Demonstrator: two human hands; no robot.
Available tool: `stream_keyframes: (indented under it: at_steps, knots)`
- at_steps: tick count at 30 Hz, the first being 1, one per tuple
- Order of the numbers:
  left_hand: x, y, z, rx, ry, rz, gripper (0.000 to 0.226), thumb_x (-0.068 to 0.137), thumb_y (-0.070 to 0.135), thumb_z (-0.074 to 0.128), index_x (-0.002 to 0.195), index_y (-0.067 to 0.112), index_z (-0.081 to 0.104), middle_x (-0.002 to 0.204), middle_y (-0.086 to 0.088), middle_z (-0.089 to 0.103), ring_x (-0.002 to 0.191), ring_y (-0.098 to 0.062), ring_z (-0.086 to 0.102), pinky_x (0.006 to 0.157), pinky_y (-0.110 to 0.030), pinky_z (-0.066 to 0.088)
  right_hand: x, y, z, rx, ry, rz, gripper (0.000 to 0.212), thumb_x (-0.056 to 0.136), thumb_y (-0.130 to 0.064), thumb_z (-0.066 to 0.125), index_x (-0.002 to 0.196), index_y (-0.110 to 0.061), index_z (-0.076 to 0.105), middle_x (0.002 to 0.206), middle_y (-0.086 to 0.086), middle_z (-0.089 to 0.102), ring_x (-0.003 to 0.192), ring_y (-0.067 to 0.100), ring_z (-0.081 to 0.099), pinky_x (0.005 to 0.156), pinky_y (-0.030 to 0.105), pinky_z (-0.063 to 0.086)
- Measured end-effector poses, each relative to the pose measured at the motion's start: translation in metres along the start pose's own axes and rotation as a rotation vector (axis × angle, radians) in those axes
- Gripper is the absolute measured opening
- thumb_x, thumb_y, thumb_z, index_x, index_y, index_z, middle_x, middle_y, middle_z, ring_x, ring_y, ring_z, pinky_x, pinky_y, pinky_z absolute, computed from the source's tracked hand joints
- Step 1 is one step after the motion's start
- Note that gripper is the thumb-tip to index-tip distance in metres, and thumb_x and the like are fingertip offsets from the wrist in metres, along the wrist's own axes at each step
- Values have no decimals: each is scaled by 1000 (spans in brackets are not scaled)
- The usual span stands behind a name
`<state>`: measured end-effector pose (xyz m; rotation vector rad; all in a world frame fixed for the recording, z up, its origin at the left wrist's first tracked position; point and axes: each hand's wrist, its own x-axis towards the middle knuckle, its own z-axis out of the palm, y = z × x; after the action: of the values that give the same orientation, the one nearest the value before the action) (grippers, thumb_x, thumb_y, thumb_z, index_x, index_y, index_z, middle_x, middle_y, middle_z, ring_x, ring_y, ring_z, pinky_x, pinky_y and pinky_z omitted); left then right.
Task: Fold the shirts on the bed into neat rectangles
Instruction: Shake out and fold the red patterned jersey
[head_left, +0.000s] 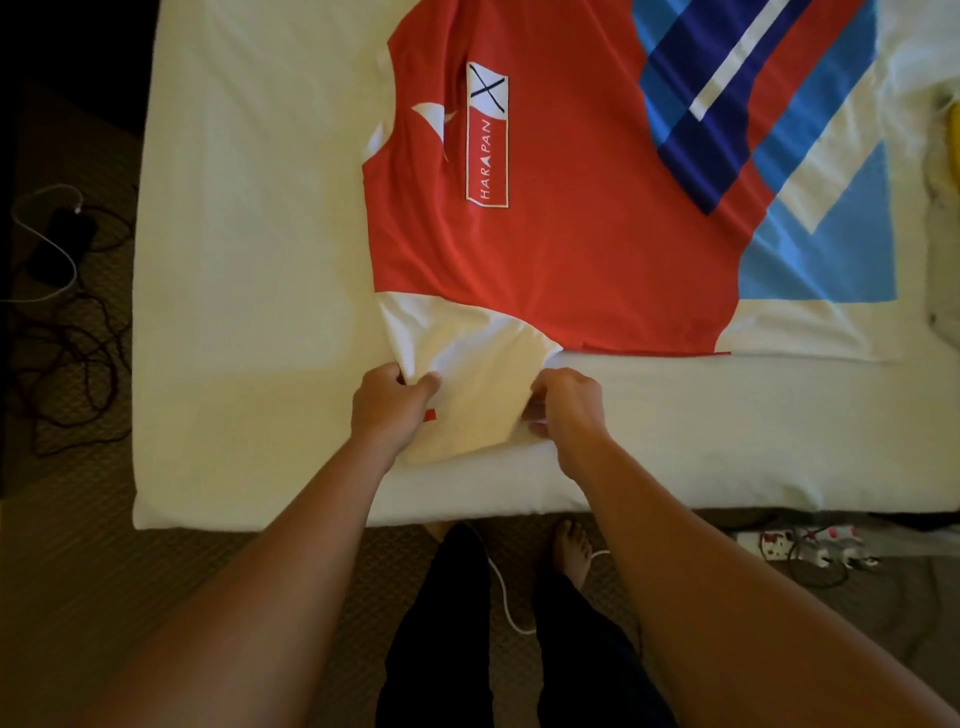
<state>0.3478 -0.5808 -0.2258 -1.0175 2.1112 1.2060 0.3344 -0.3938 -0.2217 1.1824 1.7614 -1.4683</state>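
A red shirt (561, 218) with blue, white and light-blue stripes and a HARAPAN logo lies flat on the white bed (249, 218), its collar to the left. Its white sleeve (478, 384) points toward the bed's near edge. My left hand (389, 405) pinches the sleeve's left edge between thumb and fingers. My right hand (566, 410) grips the sleeve's right edge. Both hands are near the front of the bed, a short distance apart.
Yellow and white cloth (948, 171) is bunched at the bed's right edge. Dark cables and a phone (62, 249) lie on the carpet at left. A power strip (810, 543) with plugs sits on the floor at right. My legs and feet (571, 551) stand below the bed's edge.
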Motion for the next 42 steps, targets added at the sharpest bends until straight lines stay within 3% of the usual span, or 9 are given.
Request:
stream_keyframes:
  at_steps: [6,9,13,17,20,24,31,36,42]
  knots:
    - [-14,-11,-7,-143,39,-14,42,100,35,59,72,10,41,74,-9,45,66,-23,48,57,-31,32,-19,23,-8,-317,-147,-233,5,82,-13,66,86,-13,63,80,0,62,74,16,56,60,28,40]
    - [-15,-11,-9,-179,42,-52,43,102,38,55,86,-2,54,88,-18,57,83,-37,61,67,-40,46,-16,29,-4,-523,-196,-330,31,78,-21,76,103,-17,58,98,-2,57,89,17,56,71,29,46]
    - [-17,-18,-12,-194,41,-83,31,104,39,52,91,13,63,100,-16,67,96,-38,66,87,-58,57,-12,42,0,-810,-175,-527,58,79,-34,77,124,-19,45,115,1,44,103,21,47,89,39,47]
    - [-19,-22,-12,-265,66,-99,29,106,35,50,91,13,62,98,-19,68,77,-28,65,64,-39,54,-13,48,0,-795,-76,-626,24,98,-26,56,119,-16,55,109,2,50,95,25,55,77,36,44]
    - [-25,-22,-10,-253,30,-70,40,100,47,57,82,12,62,81,-13,69,65,-22,64,56,-33,49,-12,51,-6,-738,-86,-658,23,103,-23,47,114,-12,63,105,3,57,91,24,56,76,35,44]
    - [-28,-29,-6,-196,-53,-49,31,85,36,80,88,7,69,85,-8,68,75,-22,64,63,-35,50,-14,57,-23,-774,-89,-695,26,103,-23,47,102,-10,69,97,3,59,87,21,57,77,36,47]
    - [-24,-31,-11,-210,-31,-85,17,93,26,74,97,10,70,107,-19,69,97,-33,68,85,-50,58,-12,53,-28,-918,-37,-725,19,91,-19,54,75,-9,53,78,0,51,66,22,50,59,35,43]
    - [-24,-39,-12,-202,-48,-85,13,97,24,68,100,12,70,111,-19,70,102,-37,69,85,-50,59,-18,50,-22,-1025,-70,-723,34,93,-48,58,113,-20,54,104,-6,55,83,20,55,73,35,47]
    - [-21,-44,-13,-198,-33,-53,11,98,23,66,102,12,70,104,-14,71,81,-26,66,68,-36,59,-14,49,-24,-1017,38,-842,27,101,-27,48,78,-14,47,75,1,53,61,25,50,58,33,37]
